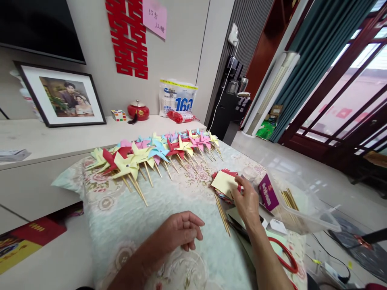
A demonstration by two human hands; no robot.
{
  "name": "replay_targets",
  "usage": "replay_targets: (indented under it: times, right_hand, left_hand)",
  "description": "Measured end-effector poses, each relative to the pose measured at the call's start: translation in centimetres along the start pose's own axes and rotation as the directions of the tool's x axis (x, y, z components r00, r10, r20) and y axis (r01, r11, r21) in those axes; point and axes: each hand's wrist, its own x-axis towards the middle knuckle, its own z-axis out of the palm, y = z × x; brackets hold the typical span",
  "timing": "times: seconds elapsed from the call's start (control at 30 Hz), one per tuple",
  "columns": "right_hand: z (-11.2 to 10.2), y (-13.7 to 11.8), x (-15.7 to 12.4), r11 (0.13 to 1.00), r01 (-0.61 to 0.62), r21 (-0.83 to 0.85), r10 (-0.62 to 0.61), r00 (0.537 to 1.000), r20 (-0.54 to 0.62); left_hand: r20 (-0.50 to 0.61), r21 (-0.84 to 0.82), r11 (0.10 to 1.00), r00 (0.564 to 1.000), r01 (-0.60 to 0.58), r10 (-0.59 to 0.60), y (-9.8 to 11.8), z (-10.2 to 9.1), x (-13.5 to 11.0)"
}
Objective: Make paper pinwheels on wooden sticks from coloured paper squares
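Note:
My left hand point(183, 231) hovers over the near part of the flowered tablecloth point(136, 225), empty, its fingers loosely bent and partly apart. At the right, my right hand point(247, 197) has its thumb and fingers at the edge of a pale yellow paper square point(224, 183), which lies on a stack of coloured squares with red edges. The paper's far corner is hidden by my fingers. Just below the stack lie a few thin wooden sticks point(223, 215). Beyond my hands rest rows of paper pinwheels point(130, 163) on sticks, in yellow, red, blue and pink.
To the right stands a clear plastic bin point(314, 219) holding sticks, with a purple box point(268, 194) beside it. Red-handled scissors point(287, 253) lie near my right forearm. Along the back, a white cabinet carries a framed photo point(66, 96), a red jar point(138, 110) and a bag point(178, 98).

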Motion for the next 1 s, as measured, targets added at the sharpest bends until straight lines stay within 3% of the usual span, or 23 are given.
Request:
replay_targets:
  times: [0.2, 0.37, 0.73, 1.0]
  right_hand:
    - [-0.4, 1.4, 0.1, 0.972, 0.051, -0.23, -0.041, 0.998, 0.049]
    - [-0.3, 1.6, -0.2, 0.942, 0.038, -0.334, 0.01, 0.99, 0.142]
    - [-0.1, 1.1, -0.7, 0.933, 0.032, -0.358, 0.063, 0.966, 0.251]
    - [-0.2, 1.0, -0.7, 0.946, 0.053, -0.319, 0.03, 0.968, 0.251]
  left_hand:
    - [-0.103, -0.056, 0.998, 0.995, 0.006, -0.012, -0.3, 0.1, 0.2]
    - [-0.118, -0.056, 0.998, 0.993, 0.016, -0.022, -0.2, 0.4, 0.0]
    - [-0.136, -0.057, 0.998, 0.99, 0.018, -0.025, -0.2, 0.4, 0.0]
    - [-0.133, -0.058, 0.998, 0.991, 0.012, -0.02, -0.4, 0.4, 0.1]
